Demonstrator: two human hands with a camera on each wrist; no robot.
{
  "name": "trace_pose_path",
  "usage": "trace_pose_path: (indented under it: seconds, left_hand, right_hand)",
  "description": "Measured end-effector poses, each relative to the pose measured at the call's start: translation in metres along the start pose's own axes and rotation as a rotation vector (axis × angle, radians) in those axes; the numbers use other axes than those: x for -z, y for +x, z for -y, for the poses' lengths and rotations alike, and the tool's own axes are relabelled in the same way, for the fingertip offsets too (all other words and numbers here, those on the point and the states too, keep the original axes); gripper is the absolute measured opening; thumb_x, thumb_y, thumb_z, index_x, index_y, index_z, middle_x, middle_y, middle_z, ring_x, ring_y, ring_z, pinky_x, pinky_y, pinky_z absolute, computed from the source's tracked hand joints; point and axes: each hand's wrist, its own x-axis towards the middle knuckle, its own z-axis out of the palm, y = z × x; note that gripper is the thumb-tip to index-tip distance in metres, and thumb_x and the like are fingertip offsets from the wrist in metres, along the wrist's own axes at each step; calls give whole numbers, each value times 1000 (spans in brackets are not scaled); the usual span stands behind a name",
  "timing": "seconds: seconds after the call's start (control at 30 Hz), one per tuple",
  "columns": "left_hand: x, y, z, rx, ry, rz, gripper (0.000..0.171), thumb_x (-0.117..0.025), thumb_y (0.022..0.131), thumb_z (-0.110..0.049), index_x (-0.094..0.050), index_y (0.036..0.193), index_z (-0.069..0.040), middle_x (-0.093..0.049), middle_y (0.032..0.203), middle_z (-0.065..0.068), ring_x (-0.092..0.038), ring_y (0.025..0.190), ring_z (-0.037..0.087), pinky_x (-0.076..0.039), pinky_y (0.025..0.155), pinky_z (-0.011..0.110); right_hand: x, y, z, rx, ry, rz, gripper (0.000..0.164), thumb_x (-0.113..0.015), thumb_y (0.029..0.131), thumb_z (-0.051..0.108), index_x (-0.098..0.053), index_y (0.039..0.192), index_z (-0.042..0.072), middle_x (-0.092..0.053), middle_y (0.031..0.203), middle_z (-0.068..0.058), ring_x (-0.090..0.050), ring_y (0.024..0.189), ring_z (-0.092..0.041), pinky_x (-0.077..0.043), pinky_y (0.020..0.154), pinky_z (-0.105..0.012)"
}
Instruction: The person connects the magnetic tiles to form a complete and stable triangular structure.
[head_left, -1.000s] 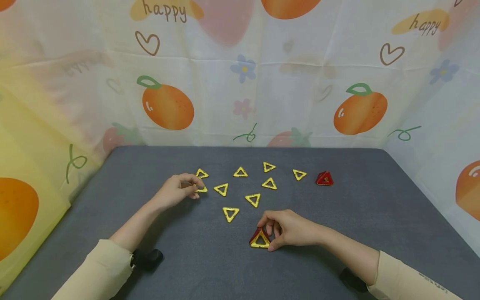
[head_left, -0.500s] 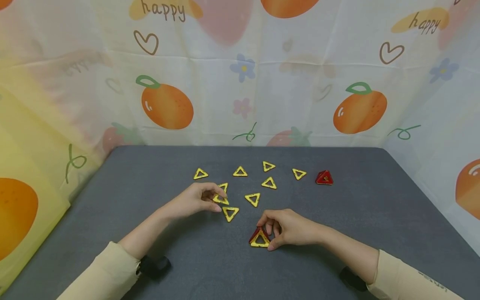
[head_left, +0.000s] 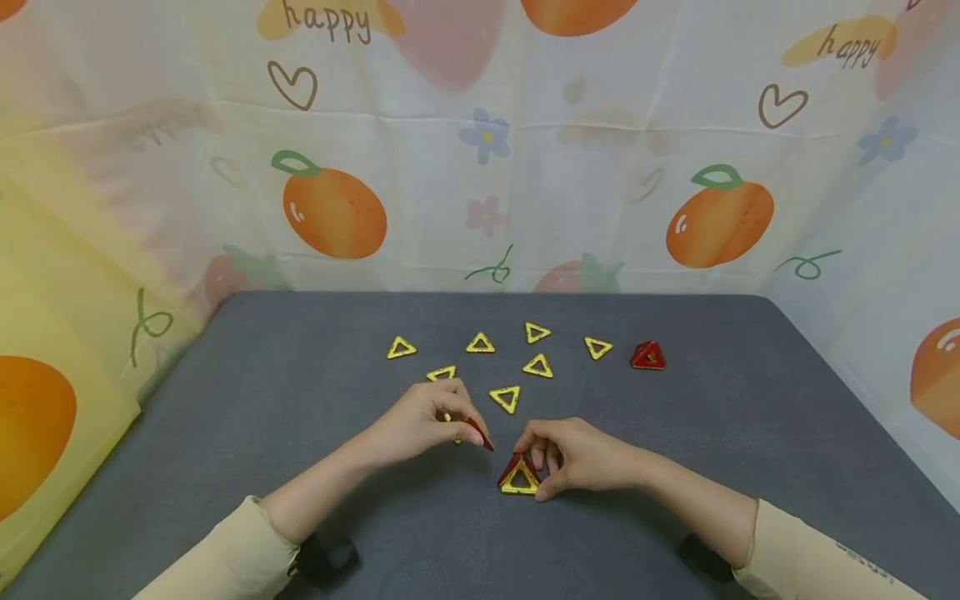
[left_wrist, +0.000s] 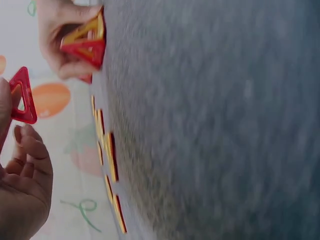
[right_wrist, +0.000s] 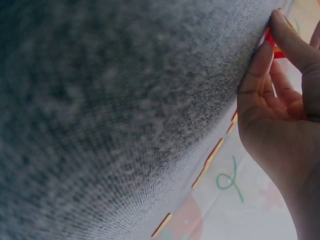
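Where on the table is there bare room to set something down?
Bare patches: the table right of the red piece; the stretch left of the left hand; and the near middle between the sleeves. Crowded: the centre and back middle, among yellow triangles, and left of the right hand.

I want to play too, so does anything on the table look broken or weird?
Nothing looks broken. Only the red pyramid seems odd: it stands up, right of yellow triangle tiles that lie flat.

Left of the near pyramid (head_left: 518, 490) gripped by the right hand (head_left: 576, 456), a raised tile (head_left: 483, 435) is pinched by the left hand (head_left: 422, 422), while behind them on the table (head_left: 720, 400) 7 flat tiles (head_left: 505, 390) are spread left of the far pyramid (head_left: 643, 358), before the curtain (head_left: 525, 192).
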Motion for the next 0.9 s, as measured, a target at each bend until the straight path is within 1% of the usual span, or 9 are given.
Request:
trace_pose_path:
  seconds: [0.03, 0.13, 0.23, 0.33, 0.47, 0.63, 0.77, 0.9]
  left_hand:
    - [-3, 0, -1, -1, 19, 10, 13, -72, 86, -34, -78, 93, -24, -62, 89, -3, -53, 76, 7, -47, 66, 22]
    - [-12, 0, -5, -2, 41, 46, 13, -67, 91, -31, -76, 97, -24, -63, 97, -3, -55, 80, 4, -49, 68, 21]
    - [-22, 0, -8, 12, 21, 61, 12, -66, 93, -24, -75, 100, -20, -69, 98, -1, -60, 71, 6, -53, 63, 21]
    - [-32, 1, -11, 34, -22, 44, 8, -71, 90, -19, -74, 97, -15, -72, 91, 4, -64, 61, 8, -56, 57, 23]
    - [-43, 3, -14, 50, -46, 0, 8, -75, 86, -15, -69, 90, -12, -72, 84, 6, -66, 61, 4, -57, 57, 22]
    - [-51, 5, -18, 56, -19, -25, 11, -77, 85, -15, -66, 86, -12, -72, 81, 5, -63, 61, -2, -55, 58, 18]
    - [-54, 4, -17, 55, 8, -27, 13, -78, 84, -17, -66, 83, -13, -73, 78, 3, -61, 60, -4, -52, 58, 17]
    - [-58, 4, -16, 61, 45, -32, 15, -79, 83, -17, -65, 80, -15, -69, 76, 0, -56, 60, -5, -49, 57, 17]
  right_hand:
    - [0, 0, 0, 1, -2, 0, 43, -84, 78, 25, -63, 115, 17, -63, 90, 0, -57, 64, -4, -51, 59, -22]
    - [0, 0, -1, 4, -8, -2, 43, -84, 78, 25, -63, 115, 18, -63, 90, 0, -56, 63, -3, -51, 59, -21]
    - [0, 0, -1, 6, -8, 2, 43, -84, 79, 25, -63, 116, 18, -62, 90, 0, -56, 64, -3, -51, 59, -21]
    - [0, 0, -1, 7, -5, 1, 43, -84, 79, 24, -62, 116, 18, -62, 90, 0, -56, 64, -3, -51, 59, -21]
    - [0, 0, -1, 8, -4, -5, 43, -84, 78, 23, -62, 114, 17, -62, 89, 0, -55, 64, -3, -51, 59, -21]
    - [0, 1, -1, 9, -1, -8, 42, -85, 78, 22, -62, 113, 17, -62, 89, -1, -54, 63, -3, -50, 58, -20]
    - [0, 1, -1, 12, 0, -8, 42, -85, 77, 22, -63, 113, 18, -62, 89, -1, -55, 63, -3, -50, 58, -20]
    - [0, 0, -1, 14, 7, -7, 42, -85, 78, 22, -63, 113, 18, -62, 88, -2, -55, 63, -3, -50, 59, -20]
